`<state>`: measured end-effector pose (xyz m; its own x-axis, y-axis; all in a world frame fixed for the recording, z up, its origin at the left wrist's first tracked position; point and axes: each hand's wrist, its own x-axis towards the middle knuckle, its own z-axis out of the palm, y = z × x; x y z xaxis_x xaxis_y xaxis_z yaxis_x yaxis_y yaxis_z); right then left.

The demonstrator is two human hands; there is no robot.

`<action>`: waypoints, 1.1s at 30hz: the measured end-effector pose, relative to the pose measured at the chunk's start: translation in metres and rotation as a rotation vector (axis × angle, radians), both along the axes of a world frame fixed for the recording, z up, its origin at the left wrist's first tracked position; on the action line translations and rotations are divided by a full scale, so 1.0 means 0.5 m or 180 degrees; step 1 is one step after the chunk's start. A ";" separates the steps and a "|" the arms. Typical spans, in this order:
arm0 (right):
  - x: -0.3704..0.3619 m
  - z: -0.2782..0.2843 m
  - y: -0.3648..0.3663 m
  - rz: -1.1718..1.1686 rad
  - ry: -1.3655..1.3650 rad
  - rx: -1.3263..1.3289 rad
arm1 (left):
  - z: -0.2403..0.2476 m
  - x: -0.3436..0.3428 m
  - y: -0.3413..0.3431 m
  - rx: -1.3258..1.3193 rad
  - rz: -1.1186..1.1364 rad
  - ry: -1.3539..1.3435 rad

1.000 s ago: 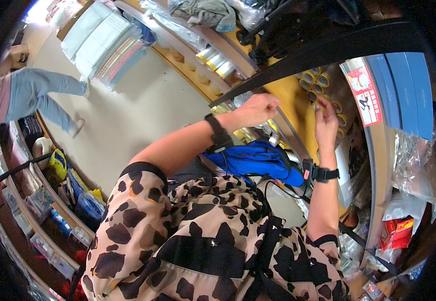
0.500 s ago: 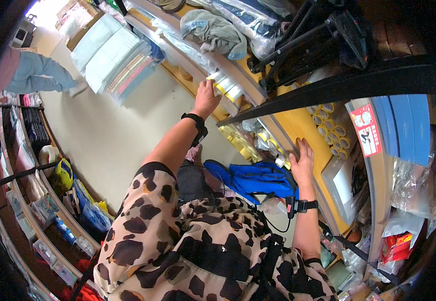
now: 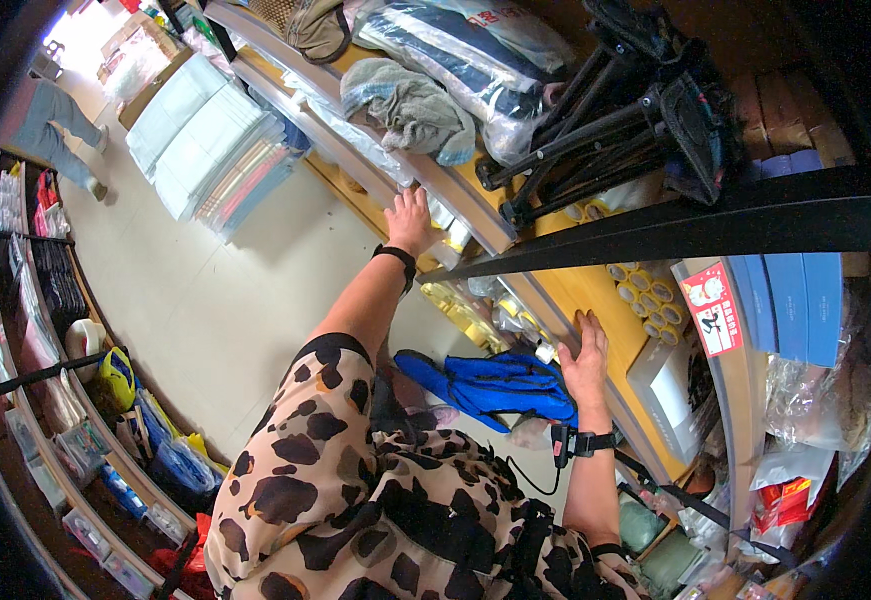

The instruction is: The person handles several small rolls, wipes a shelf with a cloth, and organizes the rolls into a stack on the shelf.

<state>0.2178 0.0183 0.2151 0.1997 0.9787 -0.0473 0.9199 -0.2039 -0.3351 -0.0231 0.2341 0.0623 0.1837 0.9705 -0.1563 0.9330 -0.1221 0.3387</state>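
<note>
My left hand (image 3: 410,220) reaches to the lower shelf, fingers stretched toward its edge, beside white and pale yellow packs (image 3: 447,228). I see nothing held in it, though its fingertips are partly hidden. My right hand (image 3: 585,362) lies open on the front edge of the wooden shelf (image 3: 605,318), fingers extended. Behind it on that board stand several tape-like rolls with yellow rims (image 3: 645,300). Below, between my hands, are small plastic-wrapped goods (image 3: 515,312) and yellow packs (image 3: 465,312).
A black shelf post (image 3: 675,232) crosses between my hands. Above are a folded black metal frame (image 3: 645,120) and a grey cloth (image 3: 405,105). Blue fabric (image 3: 495,385) hangs low near my legs. A stack of folded sheets (image 3: 215,150) stands far left, near a walking person (image 3: 50,125).
My left hand has shifted off the white and yellow packs, its fingers now straighter. My right hand stays on the shelf edge. The view has shifted slightly, and the person at far left has stepped along.
</note>
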 end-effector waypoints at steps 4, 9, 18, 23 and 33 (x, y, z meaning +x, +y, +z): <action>-0.011 0.003 0.003 -0.0060 -0.0032 0.0001 | -0.008 -0.001 0.013 -0.0446 -0.0042 -0.0196; -0.011 0.011 -0.004 -0.0053 0.0065 -0.0015 | -0.009 0.000 -0.011 -0.0197 0.0153 -0.0017; -0.003 -0.004 -0.014 -0.0061 0.0064 -0.0034 | -0.022 0.025 -0.015 -0.0289 0.0332 0.0418; -0.009 0.002 -0.009 -0.0050 0.0052 -0.0026 | -0.033 0.015 -0.020 -0.0116 0.0367 0.0451; -0.010 -0.007 -0.012 0.0029 0.0030 0.0029 | -0.030 -0.024 -0.017 -0.0294 0.0426 -0.0442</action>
